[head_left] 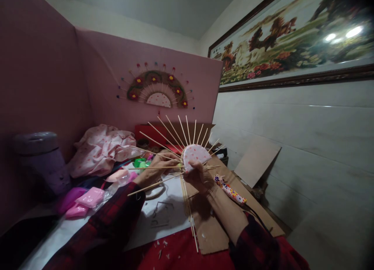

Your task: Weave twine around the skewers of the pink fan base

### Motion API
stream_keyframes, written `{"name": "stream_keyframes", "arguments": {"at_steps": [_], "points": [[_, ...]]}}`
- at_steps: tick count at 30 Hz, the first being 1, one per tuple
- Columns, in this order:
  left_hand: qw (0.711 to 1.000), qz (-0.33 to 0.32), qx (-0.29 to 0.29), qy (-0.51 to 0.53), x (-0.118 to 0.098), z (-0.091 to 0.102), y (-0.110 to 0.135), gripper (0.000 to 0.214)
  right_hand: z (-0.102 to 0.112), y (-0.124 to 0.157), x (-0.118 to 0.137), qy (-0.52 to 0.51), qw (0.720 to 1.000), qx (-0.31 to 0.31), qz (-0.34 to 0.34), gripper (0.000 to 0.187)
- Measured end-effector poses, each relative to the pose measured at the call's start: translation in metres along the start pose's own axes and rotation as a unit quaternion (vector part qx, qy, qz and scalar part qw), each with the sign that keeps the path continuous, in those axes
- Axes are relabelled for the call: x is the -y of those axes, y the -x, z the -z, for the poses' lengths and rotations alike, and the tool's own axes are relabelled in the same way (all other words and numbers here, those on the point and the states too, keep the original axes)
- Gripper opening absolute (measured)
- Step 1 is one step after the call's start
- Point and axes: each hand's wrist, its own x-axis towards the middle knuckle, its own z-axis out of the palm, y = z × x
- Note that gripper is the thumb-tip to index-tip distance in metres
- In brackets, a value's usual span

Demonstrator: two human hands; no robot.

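Note:
A half-round piece covered in white fabric with pink spots is up in front of me. Thin wooden sticks fan out from its curved edge, apart from one another. My right hand grips the piece from below, thumb on its face. At its left edge, my left hand has its fingers pinched together among the lower sticks. Exactly what those fingertips hold is hidden. Two sticks cross in front of the left hand and wrist.
Loose sticks and cardboard lie beneath my hands. A flower-patterned glue gun rests at right. Pink packets, spotted cloth and a lilac flask stand left. A finished-looking fan decoration hangs on the pink board.

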Motion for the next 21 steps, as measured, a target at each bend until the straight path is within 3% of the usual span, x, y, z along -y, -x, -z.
{"name": "stream_keyframes", "arguments": {"at_steps": [3, 10, 15, 21], "points": [[1.000, -0.015, -0.013, -0.020, 0.000, -0.001, -0.001, 0.022, -0.001, 0.011, 0.001, 0.002, 1.000, 0.003, 0.010, 0.014], [0.990, -0.079, -0.022, -0.111, -0.002, -0.004, -0.004, 0.021, 0.014, 0.083, -0.001, 0.006, 0.999, 0.009, 0.050, 0.015], [0.976, -0.142, -0.044, -0.157, 0.003, -0.001, -0.007, 0.022, 0.008, 0.085, 0.001, 0.018, 0.998, 0.018, 0.061, 0.024], [0.968, -0.152, -0.078, -0.184, 0.004, 0.004, -0.004, 0.017, 0.007, 0.091, 0.002, 0.025, 0.998, 0.027, 0.057, 0.022]]}}
